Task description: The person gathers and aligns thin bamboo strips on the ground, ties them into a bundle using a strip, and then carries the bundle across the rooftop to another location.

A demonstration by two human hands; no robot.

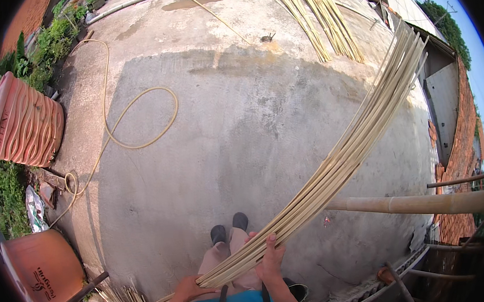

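Note:
A long bundle of pale bamboo strips (336,169) runs from my waist up to the far right, its far ends fanned slightly apart. My right hand (271,259) is wrapped round the bundle some way up from its near end, thumb on top. Close to my waist, my left hand (188,287) grips the near end; some of its fingers are hidden. My feet in dark shoes (240,220) stand on the concrete just left of the strips.
More bamboo strips (332,25) lie at the far side. A yellowish hose (174,110) loops on the left, near a ridged pink planter (28,122) and an orange tub (48,266). A thick bamboo pole (412,202) juts in from the right. Strip ends (130,297) show at lower left.

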